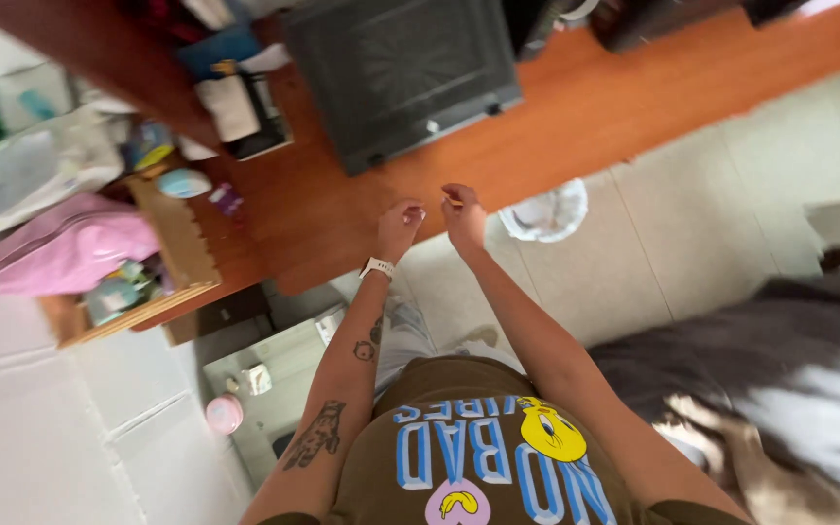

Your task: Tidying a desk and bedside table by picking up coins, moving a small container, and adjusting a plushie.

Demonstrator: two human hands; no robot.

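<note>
Head view: both hands, left hand (400,226) and right hand (463,216), pinch something tiny above the wooden desk (576,117).

I note: counter (556,126) is smooth, semi-gloss orange-brown wood; box (401,73) is matt grey plastic; bag (65,248) looks soft pink.

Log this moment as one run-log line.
left hand: fingers pinched, contents unclear | right hand: pinching small thin item | both raised over wooden desk edge | dark monitor behind
</note>
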